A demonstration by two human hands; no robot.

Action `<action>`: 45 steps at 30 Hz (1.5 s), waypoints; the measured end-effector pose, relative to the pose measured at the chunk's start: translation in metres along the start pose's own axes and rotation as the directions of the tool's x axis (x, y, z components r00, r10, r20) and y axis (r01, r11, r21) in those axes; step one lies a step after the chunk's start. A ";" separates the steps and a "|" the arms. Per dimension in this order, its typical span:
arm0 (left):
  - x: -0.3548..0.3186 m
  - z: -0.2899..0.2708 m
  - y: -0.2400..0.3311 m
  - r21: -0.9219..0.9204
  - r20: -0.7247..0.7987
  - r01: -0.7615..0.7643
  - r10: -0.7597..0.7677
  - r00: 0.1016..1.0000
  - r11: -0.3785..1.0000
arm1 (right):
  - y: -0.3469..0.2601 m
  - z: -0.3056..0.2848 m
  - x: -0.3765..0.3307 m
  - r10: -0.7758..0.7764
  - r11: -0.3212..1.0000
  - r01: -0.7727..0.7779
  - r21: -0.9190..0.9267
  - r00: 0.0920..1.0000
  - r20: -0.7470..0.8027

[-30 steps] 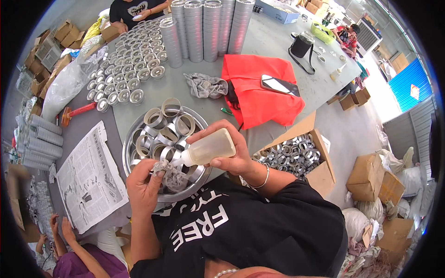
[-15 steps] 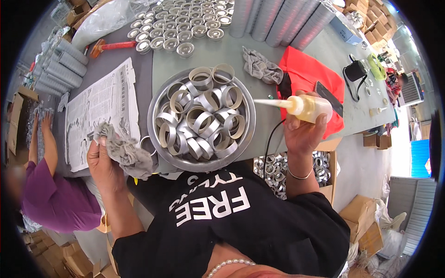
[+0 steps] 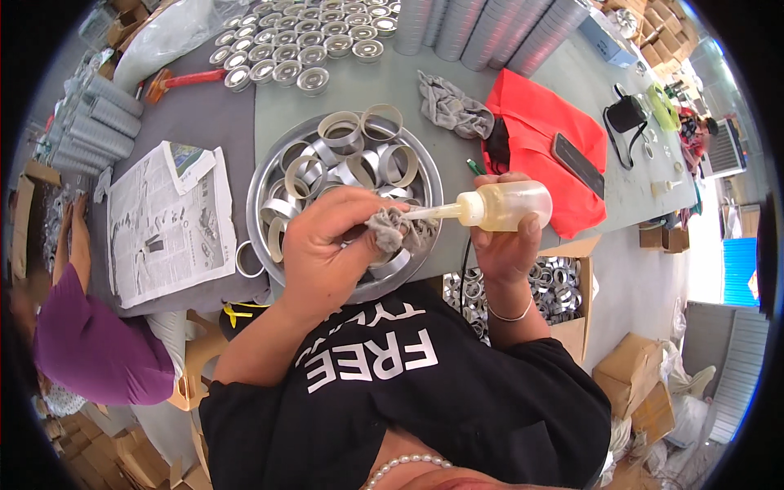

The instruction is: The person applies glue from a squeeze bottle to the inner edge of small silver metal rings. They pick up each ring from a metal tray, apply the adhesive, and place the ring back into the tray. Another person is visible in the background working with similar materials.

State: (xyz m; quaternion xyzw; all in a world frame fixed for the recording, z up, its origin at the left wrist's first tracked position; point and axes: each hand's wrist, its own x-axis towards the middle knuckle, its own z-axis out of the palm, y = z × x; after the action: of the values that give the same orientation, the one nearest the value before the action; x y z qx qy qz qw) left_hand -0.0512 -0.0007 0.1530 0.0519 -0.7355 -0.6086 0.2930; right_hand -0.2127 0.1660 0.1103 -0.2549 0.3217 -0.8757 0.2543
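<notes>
My left hand (image 3: 333, 245) is closed on a crumpled grey rag (image 3: 390, 229), held above the steel bowl (image 3: 255, 196). My right hand (image 3: 508, 245) grips a clear squeeze bottle (image 3: 514, 206) of yellowish liquid, tipped on its side with its long white nozzle pointing left. The nozzle tip meets the rag at my left fingertips; whether liquid comes out is too small to tell. Beneath, silver metal rings (image 3: 341, 131) fill the bowl, some hidden by my left hand. One ring (image 3: 249, 258) lies on the table against the bowl's left side.
A newspaper (image 3: 171, 229) lies left of the bowl. Behind stand rows of metal cups (image 3: 312, 80), stacked silver columns (image 3: 482, 37) and a red-handled hammer (image 3: 192, 77). Right are another grey rag (image 3: 453, 106), red cloth (image 3: 531, 114) and phone (image 3: 578, 166). A purple-clad person (image 3: 102, 343) works at left.
My left hand has brought the rag rightward from beside the bowl to over it. My right hand has moved slightly left and down, putting the bottle's nozzle against the rag.
</notes>
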 end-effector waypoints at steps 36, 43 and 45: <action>-0.125 -0.136 -0.076 0.806 -0.384 0.418 -0.169 0.908 0.419 | 0.039 0.004 0.019 0.263 0.904 -0.345 0.252 0.914 0.308; -0.131 -0.123 -0.034 0.052 -0.592 0.352 -0.254 0.765 0.935 | 0.039 0.034 0.006 0.052 0.988 -0.017 -0.151 0.970 0.236; -0.132 -0.106 -0.025 -0.194 -0.496 0.281 -0.341 0.798 0.940 | 0.040 0.044 0.005 0.000 0.970 0.064 -0.234 0.965 0.263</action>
State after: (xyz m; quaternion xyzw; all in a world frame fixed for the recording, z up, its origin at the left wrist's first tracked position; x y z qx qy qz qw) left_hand 0.1023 -0.0415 0.0905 0.3193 -0.5743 -0.6510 0.3801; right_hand -0.1785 0.1172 0.1137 -0.4020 0.3852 -0.7930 0.2474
